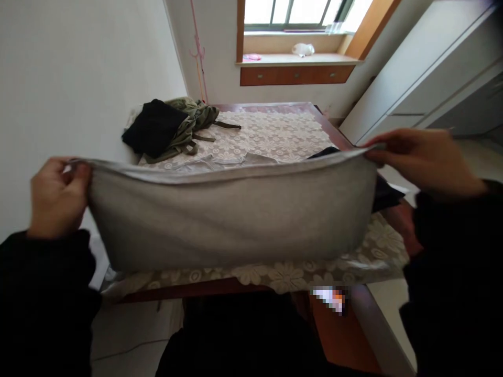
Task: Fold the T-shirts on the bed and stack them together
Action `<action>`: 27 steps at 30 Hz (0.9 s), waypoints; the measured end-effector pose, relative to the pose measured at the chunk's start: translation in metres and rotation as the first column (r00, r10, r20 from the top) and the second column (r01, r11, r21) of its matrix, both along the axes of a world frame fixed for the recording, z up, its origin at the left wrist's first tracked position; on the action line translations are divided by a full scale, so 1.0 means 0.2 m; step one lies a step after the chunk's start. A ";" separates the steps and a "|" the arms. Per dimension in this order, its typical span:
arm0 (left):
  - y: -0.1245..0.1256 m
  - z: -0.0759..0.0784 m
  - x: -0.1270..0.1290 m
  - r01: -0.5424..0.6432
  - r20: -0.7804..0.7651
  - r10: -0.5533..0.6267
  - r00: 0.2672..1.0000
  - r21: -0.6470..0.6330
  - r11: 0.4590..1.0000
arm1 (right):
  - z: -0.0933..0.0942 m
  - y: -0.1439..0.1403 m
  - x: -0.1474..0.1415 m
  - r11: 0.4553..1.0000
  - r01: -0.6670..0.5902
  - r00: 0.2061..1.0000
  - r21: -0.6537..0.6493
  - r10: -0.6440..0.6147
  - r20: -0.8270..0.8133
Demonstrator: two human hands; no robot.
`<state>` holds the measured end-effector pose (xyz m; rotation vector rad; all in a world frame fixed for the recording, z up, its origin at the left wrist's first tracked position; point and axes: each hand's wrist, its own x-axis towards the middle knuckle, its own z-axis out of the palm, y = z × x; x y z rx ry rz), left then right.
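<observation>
A grey shirt (236, 220) is stretched wide between my two hands above the table. My left hand (58, 196) pinches one end of its hem, thumb on top. At the opposite end, the fingers of my right hand (422, 159) are closed on the hem's corner. The raised edge sags slightly in the middle, and the cloth hangs down towards the table's near edge. More grey fabric lies flat behind the raised part, mostly hidden by it. Dark cloth (387, 195) shows to the right, partly behind the shirt.
The table bears a floral lace cloth (271, 131) under a clear cover. A black garment (155, 128) and an olive-green garment (198, 114) are heaped at the back left. A wall rises on the left. Beyond are a window sill (275, 58) and a white cabinet (416, 57).
</observation>
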<state>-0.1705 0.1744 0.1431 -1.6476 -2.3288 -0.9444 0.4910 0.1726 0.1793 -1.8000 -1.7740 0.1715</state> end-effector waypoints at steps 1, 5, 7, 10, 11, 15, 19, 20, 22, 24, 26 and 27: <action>0.12 -0.01 0.01 -0.014 0.065 0.017 0.998 -0.042 0.999 | -0.03 0.21 -0.06 1.000 -0.013 1.000 -0.010 0.013 -0.026; 0.55 -0.11 0.08 0.117 0.209 -0.064 0.976 -0.253 0.960 | -0.20 0.76 -0.25 0.959 0.034 0.992 -0.283 0.002 0.127; 0.66 -0.21 0.11 0.156 0.207 -0.096 0.974 -0.295 0.943 | -0.31 0.85 -0.30 0.943 0.031 0.985 -0.331 0.027 0.171; 0.67 -0.36 0.14 0.237 0.160 -0.193 0.968 -0.337 0.911 | -0.46 0.87 -0.32 0.940 -0.018 0.971 -0.340 0.097 0.218; 0.65 -0.41 0.14 0.268 0.140 -0.233 0.962 -0.352 0.897 | -0.51 0.86 -0.33 0.939 -0.035 0.964 -0.342 0.122 0.237; 0.55 -0.54 0.14 0.323 0.046 -0.333 0.942 -0.404 0.856 | -0.69 0.84 -0.31 0.948 -0.031 0.899 -0.315 0.164 0.405; 0.48 -0.61 0.11 0.291 -0.034 -0.333 0.942 -0.408 0.865 | -0.79 0.85 -0.29 0.973 -0.025 0.876 -0.228 0.131 0.464; 0.47 -0.61 0.11 0.283 -0.045 -0.329 0.943 -0.406 0.869 | -0.80 0.84 -0.30 0.982 -0.055 0.875 -0.178 0.133 0.465; 0.45 -0.62 0.09 0.278 -0.056 -0.326 0.944 -0.403 0.872 | -0.79 0.82 -0.33 0.978 -0.184 0.862 -0.101 0.210 0.461; 0.44 -0.62 0.07 0.286 -0.060 -0.335 0.940 -0.396 0.873 | -0.77 0.78 -0.38 0.924 -0.364 0.823 -0.113 0.377 0.426; 0.42 -0.61 0.04 0.298 -0.066 -0.348 0.935 -0.386 0.873 | -0.75 0.73 -0.43 0.838 -0.514 0.757 -0.183 0.543 0.362; 0.41 -0.59 0.03 0.302 -0.067 -0.353 0.933 -0.382 0.873 | -0.76 0.71 -0.46 0.799 -0.558 0.726 -0.225 0.602 0.334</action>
